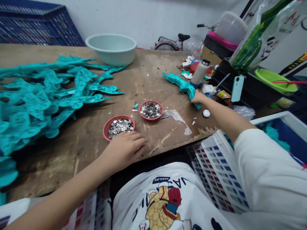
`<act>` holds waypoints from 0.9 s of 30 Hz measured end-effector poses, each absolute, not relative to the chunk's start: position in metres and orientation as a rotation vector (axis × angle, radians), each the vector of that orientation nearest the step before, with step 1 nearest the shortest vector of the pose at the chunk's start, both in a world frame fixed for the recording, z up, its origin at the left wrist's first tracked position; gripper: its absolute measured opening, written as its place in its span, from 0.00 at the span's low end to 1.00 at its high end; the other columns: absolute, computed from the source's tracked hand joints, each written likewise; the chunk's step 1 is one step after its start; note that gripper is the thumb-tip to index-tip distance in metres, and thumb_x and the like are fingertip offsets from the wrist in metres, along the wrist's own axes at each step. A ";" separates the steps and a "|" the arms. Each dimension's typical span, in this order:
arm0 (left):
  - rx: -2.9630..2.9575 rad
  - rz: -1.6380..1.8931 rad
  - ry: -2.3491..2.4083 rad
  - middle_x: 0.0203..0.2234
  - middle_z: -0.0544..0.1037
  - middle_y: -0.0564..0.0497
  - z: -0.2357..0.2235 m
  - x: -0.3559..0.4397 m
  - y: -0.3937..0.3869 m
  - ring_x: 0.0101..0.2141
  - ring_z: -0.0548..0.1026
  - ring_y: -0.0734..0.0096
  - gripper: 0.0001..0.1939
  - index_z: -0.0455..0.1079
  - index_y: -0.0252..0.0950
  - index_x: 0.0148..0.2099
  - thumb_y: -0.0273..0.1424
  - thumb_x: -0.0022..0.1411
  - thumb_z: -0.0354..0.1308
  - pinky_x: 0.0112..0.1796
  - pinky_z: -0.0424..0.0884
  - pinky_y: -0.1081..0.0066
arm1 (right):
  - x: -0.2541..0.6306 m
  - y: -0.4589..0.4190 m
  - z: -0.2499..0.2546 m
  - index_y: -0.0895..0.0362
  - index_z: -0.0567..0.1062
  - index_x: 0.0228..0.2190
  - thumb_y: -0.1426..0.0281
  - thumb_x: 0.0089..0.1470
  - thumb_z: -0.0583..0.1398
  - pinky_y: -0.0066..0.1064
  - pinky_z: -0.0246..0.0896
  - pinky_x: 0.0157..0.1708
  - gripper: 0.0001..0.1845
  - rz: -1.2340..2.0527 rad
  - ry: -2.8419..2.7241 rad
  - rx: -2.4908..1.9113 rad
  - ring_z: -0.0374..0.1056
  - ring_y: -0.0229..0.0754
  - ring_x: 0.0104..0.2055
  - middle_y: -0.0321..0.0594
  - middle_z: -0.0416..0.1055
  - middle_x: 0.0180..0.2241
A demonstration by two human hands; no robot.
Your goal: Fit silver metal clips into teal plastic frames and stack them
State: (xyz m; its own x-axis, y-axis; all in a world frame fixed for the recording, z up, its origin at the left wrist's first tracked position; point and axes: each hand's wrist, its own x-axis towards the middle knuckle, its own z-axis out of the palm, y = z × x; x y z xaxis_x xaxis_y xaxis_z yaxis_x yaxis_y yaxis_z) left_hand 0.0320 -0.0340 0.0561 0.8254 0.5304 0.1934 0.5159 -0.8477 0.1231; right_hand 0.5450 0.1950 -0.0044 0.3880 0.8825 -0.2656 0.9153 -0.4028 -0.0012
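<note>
My left hand (128,147) rests palm down near the table's front edge, fingers stretched out, with nothing seen in it. Just beyond it is a round red basket (105,131) holding small shiny metal clips (120,127). A second red basket (161,112) of similar metal pieces stands further right. My right hand (198,96) is closed around the near end of a long teal plastic part (179,83) on the right of the table; its thumb and fingertips are partly hidden. A big pile of similar teal plastic parts (48,89) covers the left side.
A pale green basin (111,48) stands at the back. At right are a bottle (200,72), a white round lid (206,113), a phone (238,88) and black bins. White crates (216,159) flank my lap below the wooden table (148,76). A blue crate (40,24) is behind.
</note>
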 end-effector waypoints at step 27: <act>2.904 0.283 0.783 0.44 0.90 0.44 0.042 0.029 -0.024 0.41 0.87 0.58 0.18 0.84 0.37 0.49 0.30 0.84 0.51 0.43 0.81 0.60 | 0.575 0.220 -0.011 0.68 0.75 0.73 0.45 0.67 0.72 0.53 0.72 0.73 0.49 -0.301 1.684 2.635 0.72 0.76 0.73 0.71 0.76 0.68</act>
